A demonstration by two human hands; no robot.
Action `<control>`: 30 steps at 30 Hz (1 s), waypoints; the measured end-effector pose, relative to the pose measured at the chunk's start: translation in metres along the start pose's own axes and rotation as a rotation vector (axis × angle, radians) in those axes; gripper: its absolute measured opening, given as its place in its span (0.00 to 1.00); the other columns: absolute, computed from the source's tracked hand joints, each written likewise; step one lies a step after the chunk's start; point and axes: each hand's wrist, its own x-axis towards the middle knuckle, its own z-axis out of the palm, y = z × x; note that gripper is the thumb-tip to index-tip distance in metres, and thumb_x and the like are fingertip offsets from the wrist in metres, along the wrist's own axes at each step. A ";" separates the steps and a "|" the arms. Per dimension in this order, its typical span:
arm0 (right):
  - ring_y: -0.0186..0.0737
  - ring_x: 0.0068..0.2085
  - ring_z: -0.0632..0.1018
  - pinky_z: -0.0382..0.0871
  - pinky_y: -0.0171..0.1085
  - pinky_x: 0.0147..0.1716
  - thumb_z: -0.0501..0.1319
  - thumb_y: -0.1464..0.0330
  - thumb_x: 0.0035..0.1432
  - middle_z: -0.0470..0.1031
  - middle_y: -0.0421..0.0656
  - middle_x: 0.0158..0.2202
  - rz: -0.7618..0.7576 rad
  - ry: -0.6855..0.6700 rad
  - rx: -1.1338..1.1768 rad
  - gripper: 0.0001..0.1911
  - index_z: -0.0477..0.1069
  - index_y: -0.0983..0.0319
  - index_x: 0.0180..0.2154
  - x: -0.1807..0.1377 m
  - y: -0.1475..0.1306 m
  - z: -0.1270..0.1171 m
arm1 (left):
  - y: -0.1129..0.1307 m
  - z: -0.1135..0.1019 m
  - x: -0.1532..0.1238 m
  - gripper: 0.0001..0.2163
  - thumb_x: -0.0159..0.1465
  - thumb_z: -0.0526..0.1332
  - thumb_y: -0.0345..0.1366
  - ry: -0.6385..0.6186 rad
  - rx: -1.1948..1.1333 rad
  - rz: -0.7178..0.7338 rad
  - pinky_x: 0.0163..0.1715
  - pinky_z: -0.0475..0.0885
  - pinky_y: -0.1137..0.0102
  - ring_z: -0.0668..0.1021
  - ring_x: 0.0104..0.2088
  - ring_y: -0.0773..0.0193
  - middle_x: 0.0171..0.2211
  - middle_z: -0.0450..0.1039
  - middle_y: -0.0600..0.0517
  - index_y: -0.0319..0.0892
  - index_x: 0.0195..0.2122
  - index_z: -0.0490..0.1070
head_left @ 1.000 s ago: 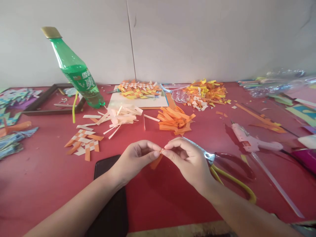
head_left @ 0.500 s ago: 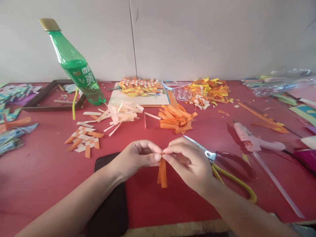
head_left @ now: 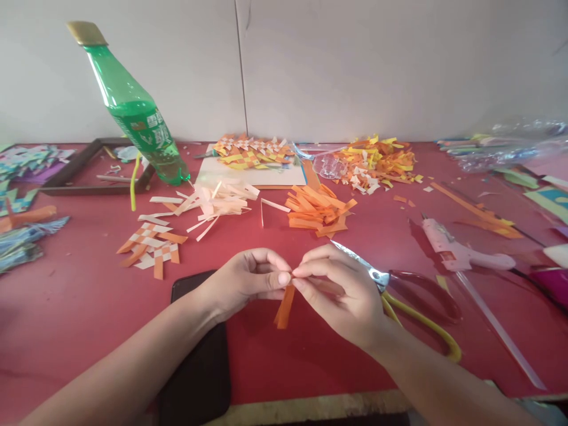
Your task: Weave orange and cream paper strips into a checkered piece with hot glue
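Note:
Fingertips of my left hand (head_left: pixel 255 278) and my right hand (head_left: pixel 335 287) meet in a pinch above the table's front half. Between them is an orange paper strip (head_left: pixel 284 310), its folded tails hanging down; the pinched top is hidden by the fingers. Beyond my hands lies a pile of orange paper strips (head_left: pixel 319 211), with a pile of pale pink strips (head_left: pixel 222 200) to its left. A small woven orange-and-white paper piece (head_left: pixel 153 242) rests farther left. Beside my right hand are scissors (head_left: pixel 379 278) with yellow and dark red handles.
A black phone (head_left: pixel 195 367) lies under my left forearm. To the right is a glue gun (head_left: pixel 461 251) with a clear glue stick. A green bottle (head_left: pixel 137 118) stands by a dark frame (head_left: pixel 57 183). Woven paper pieces (head_left: pixel 252 151) sit on a white board at the back.
The hanging orange strip has swung to the left and its tails now lie closer together. Both hands keep their pinch in nearly the same place. The view has shifted slightly.

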 end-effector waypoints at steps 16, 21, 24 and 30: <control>0.34 0.31 0.77 0.75 0.34 0.30 0.64 0.67 0.57 0.75 0.40 0.30 0.461 0.003 0.413 0.05 0.73 0.60 0.30 0.004 0.004 0.002 | -0.002 0.010 -0.003 0.09 0.56 0.71 0.39 0.097 0.281 0.248 0.36 0.74 0.72 0.80 0.33 0.65 0.32 0.80 0.51 0.40 0.33 0.78; 0.31 0.25 0.74 0.73 0.36 0.29 0.63 0.67 0.59 0.73 0.39 0.28 0.470 -0.013 0.391 0.06 0.71 0.60 0.30 -0.001 0.006 0.004 | -0.002 0.013 -0.004 0.06 0.59 0.68 0.38 0.189 0.439 0.366 0.39 0.75 0.71 0.81 0.35 0.63 0.33 0.82 0.51 0.41 0.33 0.79; 0.31 0.25 0.74 0.73 0.36 0.30 0.63 0.67 0.60 0.72 0.38 0.27 0.441 -0.015 0.376 0.06 0.71 0.60 0.30 -0.002 0.007 0.004 | -0.002 0.013 -0.005 0.06 0.60 0.68 0.38 0.209 0.507 0.409 0.40 0.75 0.70 0.81 0.36 0.61 0.33 0.82 0.51 0.41 0.33 0.78; 0.30 0.24 0.73 0.72 0.35 0.25 0.63 0.67 0.60 0.70 0.38 0.29 0.450 -0.024 0.432 0.05 0.71 0.60 0.31 -0.003 0.007 0.003 | 0.000 0.013 -0.005 0.06 0.59 0.69 0.39 0.213 0.556 0.436 0.41 0.75 0.72 0.81 0.36 0.63 0.33 0.82 0.53 0.43 0.33 0.79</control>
